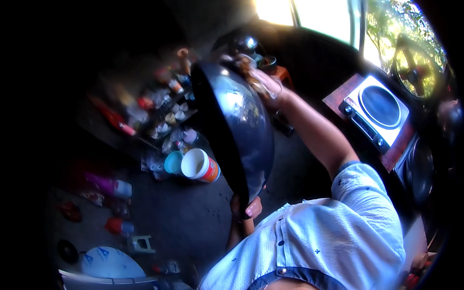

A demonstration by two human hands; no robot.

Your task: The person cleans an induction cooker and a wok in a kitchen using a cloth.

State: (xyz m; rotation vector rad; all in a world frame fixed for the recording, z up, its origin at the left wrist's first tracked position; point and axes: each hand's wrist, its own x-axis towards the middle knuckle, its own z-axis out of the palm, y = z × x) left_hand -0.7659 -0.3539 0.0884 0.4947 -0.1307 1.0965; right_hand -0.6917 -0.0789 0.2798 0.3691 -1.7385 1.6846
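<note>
A large dark wok (246,134) stands on edge before me, its shiny rounded outside facing right and its hollow side in deep shadow. My left hand (253,208) grips it at the lower end, fingers over the rim; whether a handle is there I cannot tell. At the upper end, my right hand (270,85) reaches across to the outer surface. Bunched in it is a brownish, crumpled cloth (247,69), blurred, against or very close to the wok.
A cooktop (380,105) with two knobs sits on a reddish board at right, near a fan (415,72) by the window. Beyond the wok are a white bucket (194,165), a teal tub (173,162) and shelved cups (179,115). A small stool (142,244) stands lower left.
</note>
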